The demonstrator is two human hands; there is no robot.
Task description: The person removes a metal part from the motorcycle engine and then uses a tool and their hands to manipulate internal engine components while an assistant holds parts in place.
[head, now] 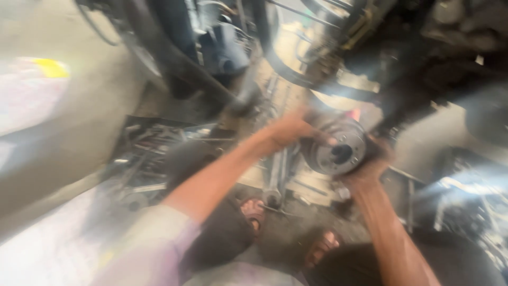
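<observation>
A single head-worn camera looks steeply down and slightly forward from above the person, close to the work. Both forearms reach away from the lens toward a round metal drum near frame centre, with the left hand and right hand on either side. The person's sandalled feet sit low in frame on the workshop floor. The view is tilted and motion-blurred. No second view is supplied.

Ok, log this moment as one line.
left hand: gripping round metal hub | right hand: gripping hub | frame blurred | tools on floor
</observation>
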